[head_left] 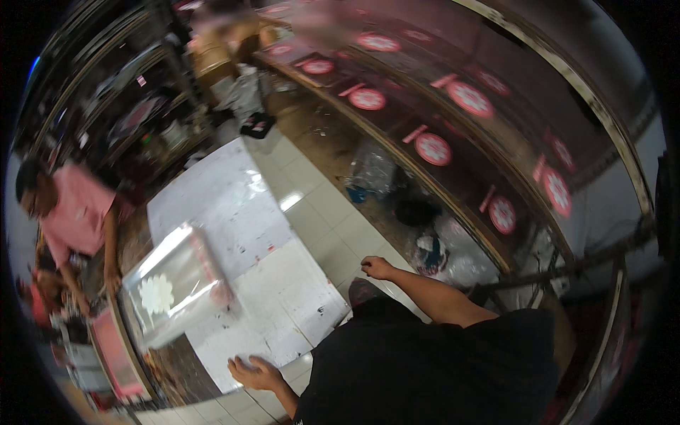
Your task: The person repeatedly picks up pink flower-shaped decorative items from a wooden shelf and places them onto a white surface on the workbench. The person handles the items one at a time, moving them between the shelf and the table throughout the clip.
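My left hand (256,373) is at the near edge of a table covered with white boards (283,304), its fingers spread and nothing in them. Whether the fingertips touch the board cannot be made out. Out to the right, my right hand (377,268) hangs over the gap between the table and a rack, with its fingers loosely curled in and no object visible in them. On the table's left part lies a stack of clear plastic sheets (185,273), shiny and partly blurred, with a white flower shape (156,295) showing on it.
At the left a person in a pink shirt (78,205) works beside a pink-meshed frame (117,350). A long tiered rack (425,106) on the right bears sheets with pink round flower prints (433,149). Plastic bags (453,255) lie beneath. Tiled floor (312,205) runs between; shelves (106,106) stand behind.
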{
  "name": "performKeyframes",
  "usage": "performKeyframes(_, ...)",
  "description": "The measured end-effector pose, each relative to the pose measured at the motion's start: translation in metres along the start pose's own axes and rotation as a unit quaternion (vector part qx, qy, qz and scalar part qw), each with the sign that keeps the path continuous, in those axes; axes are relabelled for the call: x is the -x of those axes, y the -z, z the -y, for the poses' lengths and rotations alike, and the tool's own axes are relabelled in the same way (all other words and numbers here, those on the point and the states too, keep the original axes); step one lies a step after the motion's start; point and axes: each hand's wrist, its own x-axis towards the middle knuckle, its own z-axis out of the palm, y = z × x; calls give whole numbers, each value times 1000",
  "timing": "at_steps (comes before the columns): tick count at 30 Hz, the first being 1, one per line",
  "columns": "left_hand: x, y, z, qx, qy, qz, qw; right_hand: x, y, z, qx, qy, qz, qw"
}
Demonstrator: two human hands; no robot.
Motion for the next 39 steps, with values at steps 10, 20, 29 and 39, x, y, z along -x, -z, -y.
performKeyframes(10, -2, 6, -5, 14, 9, 6, 1000, 72, -19, -150, 268, -65, 134, 952)
performKeyframes(20, -12, 28, -24, 56, 78, 19, 995, -10, 0, -37, -6, -94, 147, 985)
performKeyframes(29, -17, 35, -14, 284, 199, -9, 938, -33, 0, 4, 32, -47, 175, 983)
performKeyframes(39, -135, 67, 14, 107, 54, -119, 986, 51, 18, -24, 144, -72, 185, 970)
